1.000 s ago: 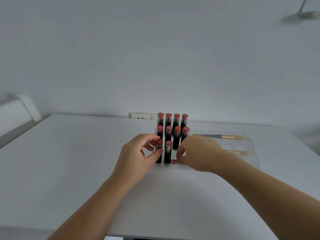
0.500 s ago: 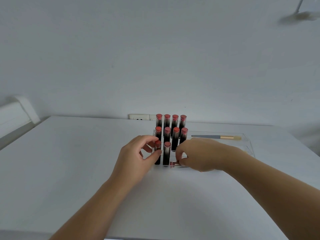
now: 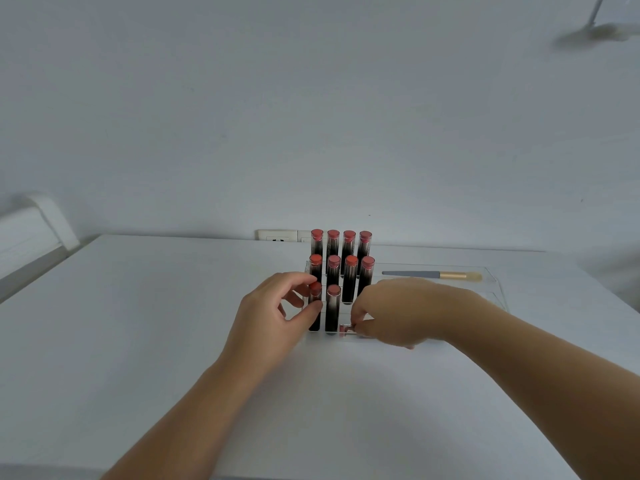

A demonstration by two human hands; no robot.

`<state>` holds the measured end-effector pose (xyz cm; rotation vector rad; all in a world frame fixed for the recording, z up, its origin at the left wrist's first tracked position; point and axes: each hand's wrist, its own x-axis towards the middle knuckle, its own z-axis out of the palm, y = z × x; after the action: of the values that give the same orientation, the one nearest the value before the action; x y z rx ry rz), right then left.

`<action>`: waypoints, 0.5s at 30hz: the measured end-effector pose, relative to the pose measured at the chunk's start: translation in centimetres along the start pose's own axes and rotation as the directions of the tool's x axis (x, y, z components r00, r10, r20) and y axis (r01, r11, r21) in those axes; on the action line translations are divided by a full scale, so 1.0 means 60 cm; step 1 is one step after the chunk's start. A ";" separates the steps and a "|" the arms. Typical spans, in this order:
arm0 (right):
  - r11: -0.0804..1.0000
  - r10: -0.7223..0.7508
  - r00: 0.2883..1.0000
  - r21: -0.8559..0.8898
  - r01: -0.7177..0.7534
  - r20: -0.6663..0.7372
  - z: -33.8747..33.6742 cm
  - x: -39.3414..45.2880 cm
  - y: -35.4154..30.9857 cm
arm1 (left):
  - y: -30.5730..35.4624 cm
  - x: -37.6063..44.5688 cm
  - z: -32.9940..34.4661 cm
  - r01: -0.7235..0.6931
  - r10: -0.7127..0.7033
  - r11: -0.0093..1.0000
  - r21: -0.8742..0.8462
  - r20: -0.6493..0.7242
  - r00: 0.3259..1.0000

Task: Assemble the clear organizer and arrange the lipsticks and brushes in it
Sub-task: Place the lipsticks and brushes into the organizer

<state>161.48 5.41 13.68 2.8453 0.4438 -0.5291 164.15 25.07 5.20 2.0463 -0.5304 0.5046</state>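
A clear organizer (image 3: 496,287) stands on the white table, its stepped left part holding several upright black lipsticks (image 3: 349,268) with red caps. My left hand (image 3: 277,306) pinches the front-left lipstick (image 3: 315,299) between thumb and fingers. My right hand (image 3: 398,310) is closed on a lipstick (image 3: 347,329) lying sideways low at the organizer's front edge; only its red end shows. A grey-and-gold brush (image 3: 431,275) lies in the organizer's right tray. My right hand and forearm hide the rest of the tray.
The white table (image 3: 156,323) meets a white wall with an outlet (image 3: 277,235) behind the lipsticks. A white object (image 3: 31,233) sits off the table's left edge.
The view has shifted slightly. My right hand has sunk a little toward the organizer's front edge and now covers the second brush. My left hand stays on the front-left lipstick.
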 end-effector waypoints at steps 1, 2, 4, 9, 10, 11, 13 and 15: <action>1.000 -0.011 1.000 -0.016 0.011 0.002 0.000 0.001 0.000 | 0.000 0.000 0.000 -0.002 0.002 1.000 0.000 0.000 1.000; 1.000 -0.015 1.000 -0.002 0.015 -0.005 -0.001 0.002 0.002 | 0.001 0.000 0.000 -0.007 0.007 1.000 0.002 0.001 1.000; 0.997 -0.017 0.999 0.070 0.019 -0.027 -0.001 0.001 0.006 | 0.001 0.000 0.000 -0.010 0.010 1.000 0.003 0.003 1.000; 0.990 -0.037 0.997 0.132 0.046 -0.070 0.003 0.003 0.013 | 0.000 -0.001 0.000 -0.011 0.011 1.000 0.006 0.004 1.000; 0.989 -0.037 0.996 0.136 0.048 -0.081 0.003 0.004 0.013 | 0.000 -0.001 0.000 -0.012 0.012 1.000 0.004 0.003 1.000; 0.989 -0.035 0.995 0.140 0.048 -0.092 0.004 0.004 0.012 | -0.001 -0.001 0.001 -0.010 0.010 1.000 0.002 0.003 1.000; 0.989 -0.027 0.993 0.142 0.044 -0.118 0.005 0.004 0.011 | -0.001 -0.001 0.001 -0.006 0.006 1.000 0.002 0.002 1.000; 0.988 -0.016 0.989 0.152 0.039 -0.145 0.006 0.003 0.011 | -0.001 -0.002 0.001 -0.009 0.009 1.000 0.002 0.001 1.000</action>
<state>161.73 4.77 13.39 3.0436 0.4877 -0.3804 164.12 25.07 5.06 2.0467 -0.5400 0.5098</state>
